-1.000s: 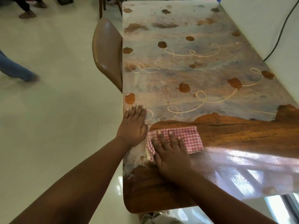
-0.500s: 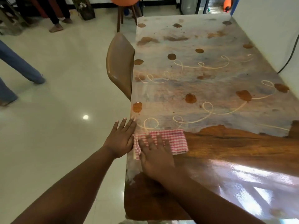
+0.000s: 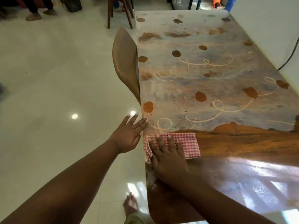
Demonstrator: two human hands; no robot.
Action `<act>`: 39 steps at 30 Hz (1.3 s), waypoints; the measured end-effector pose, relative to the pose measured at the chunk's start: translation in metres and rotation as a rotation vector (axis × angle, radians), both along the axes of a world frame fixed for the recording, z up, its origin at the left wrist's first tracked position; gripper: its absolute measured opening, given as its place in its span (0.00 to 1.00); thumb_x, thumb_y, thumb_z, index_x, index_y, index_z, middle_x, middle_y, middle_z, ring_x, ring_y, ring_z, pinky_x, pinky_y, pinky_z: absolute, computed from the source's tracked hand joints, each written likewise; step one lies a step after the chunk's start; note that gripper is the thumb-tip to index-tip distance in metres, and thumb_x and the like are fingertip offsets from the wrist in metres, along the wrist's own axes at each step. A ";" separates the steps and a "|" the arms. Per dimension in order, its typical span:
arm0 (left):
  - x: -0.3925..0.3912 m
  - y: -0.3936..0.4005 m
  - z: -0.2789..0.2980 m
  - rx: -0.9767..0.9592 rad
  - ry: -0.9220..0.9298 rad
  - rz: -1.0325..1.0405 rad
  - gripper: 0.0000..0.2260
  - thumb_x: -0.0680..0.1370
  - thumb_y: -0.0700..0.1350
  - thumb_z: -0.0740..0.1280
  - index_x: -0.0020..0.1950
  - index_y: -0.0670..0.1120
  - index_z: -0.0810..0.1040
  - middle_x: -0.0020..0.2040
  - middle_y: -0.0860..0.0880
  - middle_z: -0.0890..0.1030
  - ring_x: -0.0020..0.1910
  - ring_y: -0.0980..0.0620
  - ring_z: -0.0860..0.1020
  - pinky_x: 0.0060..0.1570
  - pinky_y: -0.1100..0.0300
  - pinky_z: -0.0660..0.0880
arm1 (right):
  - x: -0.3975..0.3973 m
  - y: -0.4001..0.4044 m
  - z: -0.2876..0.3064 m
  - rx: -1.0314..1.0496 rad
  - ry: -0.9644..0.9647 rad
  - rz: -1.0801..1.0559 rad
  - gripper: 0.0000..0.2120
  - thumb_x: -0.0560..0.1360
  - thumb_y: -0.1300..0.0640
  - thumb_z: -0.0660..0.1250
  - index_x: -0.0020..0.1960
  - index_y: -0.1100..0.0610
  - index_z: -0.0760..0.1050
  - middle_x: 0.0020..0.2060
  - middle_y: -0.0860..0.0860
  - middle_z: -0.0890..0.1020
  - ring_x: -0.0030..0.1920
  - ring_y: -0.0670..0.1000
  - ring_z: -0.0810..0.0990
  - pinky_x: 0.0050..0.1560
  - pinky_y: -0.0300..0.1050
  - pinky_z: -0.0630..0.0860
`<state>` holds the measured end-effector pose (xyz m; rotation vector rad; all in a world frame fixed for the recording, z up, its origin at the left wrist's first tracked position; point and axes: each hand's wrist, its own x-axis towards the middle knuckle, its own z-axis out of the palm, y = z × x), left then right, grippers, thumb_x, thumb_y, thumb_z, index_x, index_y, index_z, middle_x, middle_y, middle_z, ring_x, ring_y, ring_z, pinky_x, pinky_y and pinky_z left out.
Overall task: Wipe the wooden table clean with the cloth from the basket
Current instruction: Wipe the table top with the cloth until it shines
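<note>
A long wooden table (image 3: 242, 143) runs away from me; its near strip is glossy brown, the rest is covered by a pale film with brown blotches and looping lines. A folded red-and-white checked cloth (image 3: 189, 144) lies at the table's left edge, on the border between film and clean wood. My right hand (image 3: 168, 157) presses flat on the cloth's left half with fingers spread. My left hand (image 3: 129, 135) is open, fingers straight, and its fingertips touch the table's left edge just beyond the cloth.
A brown padded chair (image 3: 126, 65) is pushed against the table's left side. A wooden stool (image 3: 119, 12) stands past the far left corner. A white wall (image 3: 267, 29) with a black cable borders the right. Glossy floor (image 3: 56, 86) lies left; my bare foot (image 3: 131, 206) shows below.
My right hand has slid the cloth left to the table's left edge. My left hand has moved off the tabletop to its edge. The view has tilted up, showing more of the room.
</note>
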<state>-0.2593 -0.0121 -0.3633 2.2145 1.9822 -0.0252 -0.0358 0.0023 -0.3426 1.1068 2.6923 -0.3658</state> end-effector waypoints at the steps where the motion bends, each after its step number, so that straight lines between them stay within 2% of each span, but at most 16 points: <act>1: -0.003 0.002 0.001 0.009 -0.001 -0.020 0.28 0.78 0.54 0.39 0.79 0.50 0.51 0.78 0.52 0.54 0.78 0.46 0.45 0.74 0.50 0.37 | -0.007 -0.006 0.001 -0.003 0.000 0.002 0.27 0.78 0.39 0.38 0.76 0.42 0.36 0.76 0.47 0.38 0.73 0.58 0.31 0.67 0.59 0.25; 3: -0.008 0.005 0.002 0.026 0.006 -0.068 0.28 0.78 0.53 0.42 0.78 0.49 0.55 0.77 0.50 0.58 0.78 0.44 0.48 0.75 0.48 0.39 | -0.009 -0.025 0.007 -0.010 0.007 0.041 0.26 0.79 0.40 0.39 0.76 0.41 0.40 0.76 0.47 0.41 0.73 0.59 0.33 0.66 0.59 0.23; 5: -0.012 0.007 0.002 0.041 -0.001 -0.108 0.27 0.79 0.52 0.44 0.77 0.48 0.58 0.77 0.49 0.61 0.77 0.43 0.51 0.75 0.46 0.43 | 0.003 -0.050 0.013 -0.025 -0.009 0.102 0.25 0.79 0.40 0.45 0.76 0.42 0.54 0.75 0.48 0.56 0.75 0.62 0.50 0.71 0.62 0.40; 7: -0.013 0.007 0.002 0.052 -0.026 -0.121 0.27 0.79 0.52 0.46 0.77 0.47 0.59 0.76 0.48 0.62 0.77 0.42 0.53 0.75 0.47 0.44 | 0.022 -0.069 0.016 -0.061 -0.039 0.135 0.25 0.78 0.41 0.50 0.73 0.44 0.62 0.71 0.48 0.66 0.72 0.60 0.62 0.67 0.59 0.53; 11: -0.011 0.004 -0.003 0.071 -0.060 -0.117 0.26 0.80 0.52 0.45 0.77 0.45 0.60 0.76 0.47 0.61 0.77 0.42 0.53 0.74 0.48 0.45 | 0.068 -0.068 0.009 -0.013 -0.056 0.188 0.24 0.79 0.41 0.49 0.73 0.44 0.61 0.70 0.48 0.69 0.71 0.56 0.61 0.66 0.58 0.56; 14: -0.011 0.004 -0.009 0.073 -0.072 -0.117 0.26 0.80 0.52 0.45 0.77 0.45 0.58 0.77 0.47 0.59 0.77 0.44 0.51 0.74 0.50 0.45 | 0.060 -0.045 0.013 -0.041 -0.096 0.084 0.25 0.79 0.42 0.49 0.75 0.43 0.57 0.72 0.48 0.65 0.71 0.59 0.63 0.68 0.59 0.56; 15: -0.011 0.004 -0.010 0.070 -0.079 -0.117 0.26 0.80 0.52 0.45 0.77 0.45 0.58 0.77 0.47 0.59 0.77 0.45 0.51 0.75 0.51 0.44 | 0.048 -0.039 0.013 -0.029 -0.095 0.019 0.26 0.78 0.42 0.49 0.76 0.43 0.55 0.73 0.48 0.63 0.72 0.60 0.61 0.71 0.61 0.53; 19: -0.009 0.007 -0.011 0.066 -0.078 -0.127 0.27 0.79 0.51 0.47 0.77 0.43 0.60 0.77 0.45 0.60 0.77 0.44 0.52 0.75 0.51 0.45 | -0.010 -0.035 0.002 -0.013 -0.016 -0.171 0.26 0.76 0.39 0.34 0.71 0.38 0.27 0.74 0.45 0.37 0.73 0.58 0.31 0.69 0.62 0.31; 20: -0.009 0.008 -0.010 0.062 -0.073 -0.137 0.27 0.79 0.51 0.46 0.77 0.43 0.60 0.77 0.45 0.60 0.77 0.44 0.53 0.75 0.51 0.45 | -0.017 -0.038 0.002 -0.020 -0.005 -0.174 0.26 0.76 0.39 0.33 0.71 0.38 0.27 0.74 0.45 0.36 0.73 0.58 0.31 0.69 0.62 0.30; 22: -0.011 0.011 -0.010 0.059 -0.064 -0.163 0.27 0.80 0.52 0.44 0.77 0.43 0.58 0.77 0.44 0.59 0.77 0.45 0.52 0.75 0.51 0.44 | -0.016 -0.046 0.007 -0.012 -0.038 -0.088 0.26 0.78 0.39 0.37 0.75 0.39 0.38 0.76 0.47 0.45 0.75 0.61 0.40 0.70 0.62 0.34; 24: -0.015 0.012 -0.009 0.053 -0.050 -0.182 0.28 0.80 0.52 0.42 0.78 0.44 0.55 0.78 0.45 0.57 0.78 0.46 0.50 0.75 0.51 0.43 | 0.002 -0.049 0.012 0.014 -0.031 0.041 0.25 0.79 0.41 0.46 0.76 0.42 0.56 0.74 0.49 0.62 0.73 0.60 0.58 0.69 0.60 0.49; 26: -0.018 0.012 -0.010 0.048 -0.050 -0.188 0.28 0.80 0.53 0.42 0.78 0.45 0.54 0.78 0.46 0.55 0.78 0.47 0.49 0.75 0.52 0.42 | 0.023 -0.043 0.013 0.024 -0.045 0.094 0.25 0.78 0.41 0.50 0.74 0.42 0.60 0.71 0.48 0.67 0.71 0.58 0.64 0.70 0.60 0.58; 27: -0.020 0.011 -0.011 0.047 -0.060 -0.188 0.28 0.80 0.53 0.42 0.78 0.45 0.53 0.78 0.46 0.55 0.78 0.47 0.49 0.75 0.52 0.43 | 0.031 -0.035 0.012 0.009 -0.056 0.082 0.25 0.78 0.40 0.49 0.75 0.41 0.57 0.72 0.47 0.65 0.72 0.58 0.63 0.71 0.61 0.57; 31: -0.022 0.006 -0.012 0.037 -0.118 -0.186 0.27 0.80 0.53 0.42 0.78 0.47 0.51 0.78 0.49 0.51 0.77 0.49 0.44 0.75 0.53 0.44 | 0.011 0.008 0.002 0.005 -0.018 -0.088 0.26 0.77 0.37 0.35 0.74 0.36 0.33 0.76 0.43 0.40 0.75 0.54 0.36 0.70 0.55 0.32; 35: -0.023 0.009 -0.007 0.036 -0.183 -0.111 0.27 0.79 0.53 0.41 0.78 0.49 0.51 0.78 0.53 0.51 0.77 0.51 0.43 0.74 0.57 0.43 | -0.045 0.029 -0.002 0.019 -0.025 -0.199 0.27 0.79 0.39 0.38 0.76 0.43 0.36 0.77 0.49 0.40 0.75 0.58 0.35 0.69 0.62 0.32; 39: -0.029 0.012 0.003 0.047 -0.280 -0.016 0.26 0.77 0.47 0.51 0.76 0.48 0.61 0.75 0.47 0.64 0.75 0.45 0.60 0.72 0.54 0.57 | -0.031 0.017 -0.005 0.030 -0.010 -0.022 0.27 0.77 0.38 0.34 0.74 0.39 0.33 0.76 0.46 0.40 0.74 0.56 0.34 0.68 0.59 0.30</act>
